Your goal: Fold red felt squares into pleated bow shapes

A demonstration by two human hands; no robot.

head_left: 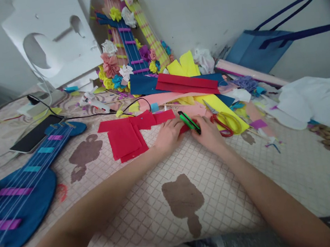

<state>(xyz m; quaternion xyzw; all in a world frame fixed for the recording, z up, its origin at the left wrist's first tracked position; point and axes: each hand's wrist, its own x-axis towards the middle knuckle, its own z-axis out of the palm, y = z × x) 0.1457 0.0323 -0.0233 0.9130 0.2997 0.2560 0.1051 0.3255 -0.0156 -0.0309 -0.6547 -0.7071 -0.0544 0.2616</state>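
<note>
In the middle of the table, my right hand [210, 134] grips a green and black utility knife [189, 122], which points up and to the left. My left hand [169, 136] is just left of it, its fingers bent over a small red paper piece [185, 128] that shows between both hands. Their fingertips partly hide this piece. Beside my left hand lie several stacked red paper squares [124, 138] and a red strip [164, 116]. Right by my right hand are scissors with red handles [225, 130] and yellow-handled scissors [227, 120], resting on yellow paper [238, 120].
A blue paper guitar [36, 177] lies at the left, near a phone [35, 135] and a glue gun [94, 102] with its cord. Decorated guitars [132, 43] lean against the wall. Paper scraps, a blue bag [258, 54] and white sheets [315, 99] fill the back and right.
</note>
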